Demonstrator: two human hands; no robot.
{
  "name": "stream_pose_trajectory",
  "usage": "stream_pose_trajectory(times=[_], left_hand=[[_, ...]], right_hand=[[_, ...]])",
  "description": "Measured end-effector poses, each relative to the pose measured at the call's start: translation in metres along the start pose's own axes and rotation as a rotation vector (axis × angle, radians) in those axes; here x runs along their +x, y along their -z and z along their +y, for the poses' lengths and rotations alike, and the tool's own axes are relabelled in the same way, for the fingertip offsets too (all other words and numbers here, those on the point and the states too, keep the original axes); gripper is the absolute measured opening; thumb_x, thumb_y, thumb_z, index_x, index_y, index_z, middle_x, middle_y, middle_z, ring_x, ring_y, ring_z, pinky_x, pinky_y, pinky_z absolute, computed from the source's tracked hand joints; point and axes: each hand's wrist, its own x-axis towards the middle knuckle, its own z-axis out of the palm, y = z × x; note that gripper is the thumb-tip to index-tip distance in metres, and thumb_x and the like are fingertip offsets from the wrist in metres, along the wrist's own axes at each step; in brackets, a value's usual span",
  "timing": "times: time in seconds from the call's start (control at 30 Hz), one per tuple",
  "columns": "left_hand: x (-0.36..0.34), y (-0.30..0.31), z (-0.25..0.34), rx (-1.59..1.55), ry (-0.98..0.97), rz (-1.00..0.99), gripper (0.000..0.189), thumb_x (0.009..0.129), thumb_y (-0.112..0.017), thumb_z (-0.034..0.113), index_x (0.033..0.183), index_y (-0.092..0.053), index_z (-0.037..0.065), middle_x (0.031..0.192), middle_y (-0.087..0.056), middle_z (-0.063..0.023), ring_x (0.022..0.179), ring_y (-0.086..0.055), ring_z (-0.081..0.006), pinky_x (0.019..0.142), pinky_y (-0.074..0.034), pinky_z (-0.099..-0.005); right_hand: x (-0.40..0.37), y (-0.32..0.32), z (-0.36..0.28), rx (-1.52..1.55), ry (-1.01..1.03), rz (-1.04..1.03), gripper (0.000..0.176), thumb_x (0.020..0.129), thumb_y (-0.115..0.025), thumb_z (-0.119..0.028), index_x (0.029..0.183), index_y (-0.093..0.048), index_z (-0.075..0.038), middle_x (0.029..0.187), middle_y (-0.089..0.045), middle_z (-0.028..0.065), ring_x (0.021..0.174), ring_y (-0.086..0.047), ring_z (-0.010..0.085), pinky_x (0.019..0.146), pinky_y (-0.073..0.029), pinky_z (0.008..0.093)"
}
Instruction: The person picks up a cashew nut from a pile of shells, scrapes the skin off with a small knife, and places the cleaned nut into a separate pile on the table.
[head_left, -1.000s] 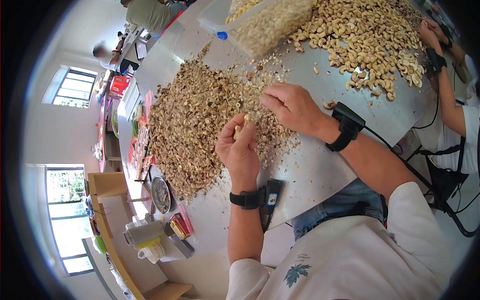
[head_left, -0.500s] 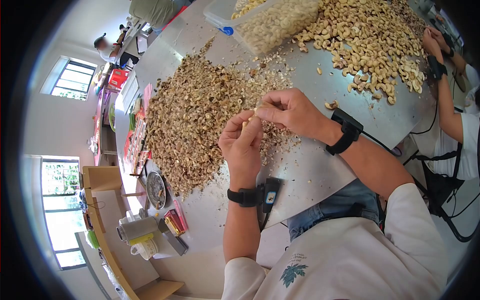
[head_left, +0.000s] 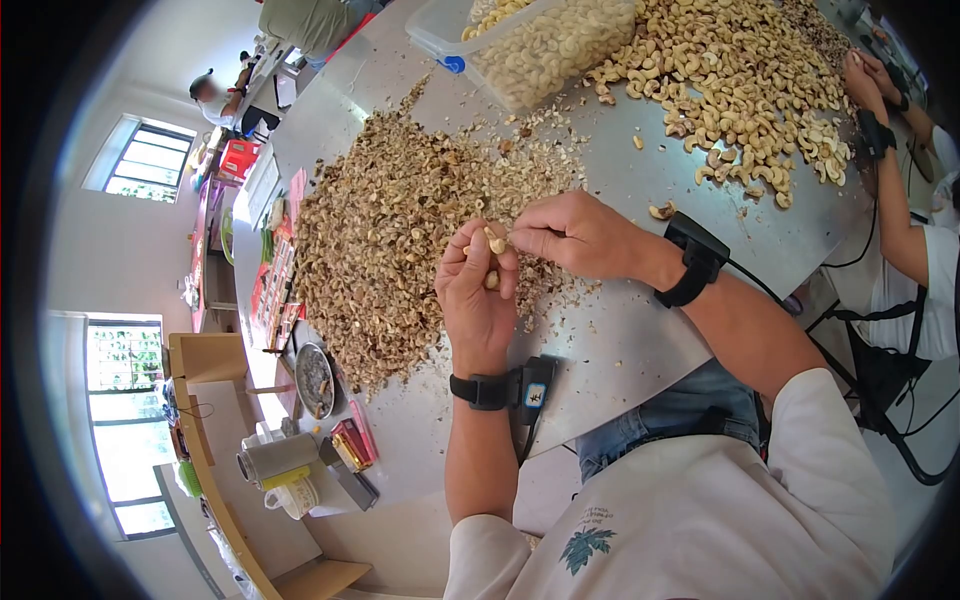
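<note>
My left hand (head_left: 478, 290) is closed around a pale cashew nut (head_left: 495, 241), pinched near the fingertips, and another small nut piece (head_left: 491, 280) shows in its palm. Just to the right, my right hand (head_left: 565, 232) has thumb and fingers pressed together; whatever they hold, if anything, is too small to make out. Both hands hover over the near edge of a large heap of brown cashew bits and skins (head_left: 390, 230).
A clear plastic box (head_left: 550, 50) of cashews stands at the back, beside a pile of whole cashews (head_left: 740, 90). Another person's hands (head_left: 868, 80) are at the right. A round metal dish (head_left: 314, 380) and a small red box (head_left: 350, 445) lie at the left.
My hands have drawn slightly apart; they were touching around the nut before. The left fingers have turned so the cashew shows, and the right hand has shifted slightly down.
</note>
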Motion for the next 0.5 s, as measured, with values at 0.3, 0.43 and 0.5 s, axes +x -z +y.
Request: stream_pose_trajectory(times=[0.3,0.43,0.5], left_hand=[[-0.003,-0.002,0.003,0.000,0.024,-0.048,0.030,0.088,-0.058,0.001,0.116,-0.055,-0.006,0.102,-0.062,-0.0152,0.064,-0.049,-0.0095,0.054,-0.039,-0.0182],[-0.002,-0.003,0.004,0.044,-0.024,-0.038,0.031,0.087,-0.059,0.000,0.117,-0.056,-0.005,0.105,-0.062,-0.0149,0.062,-0.047,-0.0081,0.052,-0.038,-0.0180],[-0.002,0.000,0.003,0.065,-0.061,-0.021,0.029,0.088,-0.059,0.001,0.116,-0.056,-0.004,0.106,-0.062,-0.0147,0.061,-0.047,-0.0074,0.050,-0.037,-0.0177]], right_hand=[[0.000,-0.004,0.004,-0.273,0.135,0.125,0.021,0.084,-0.057,-0.019,0.074,-0.060,-0.001,0.070,-0.058,0.0152,0.066,-0.057,0.0341,0.059,-0.044,0.0416],[0.000,-0.003,0.002,-0.249,0.102,0.131,0.025,0.084,-0.056,-0.022,0.072,-0.059,-0.001,0.070,-0.058,0.0162,0.065,-0.057,0.0356,0.058,-0.043,0.0429],[0.001,-0.001,0.001,-0.159,0.060,0.111,0.026,0.085,-0.057,-0.023,0.072,-0.058,0.000,0.067,-0.056,0.0153,0.061,-0.055,0.0324,0.057,-0.042,0.0408]])
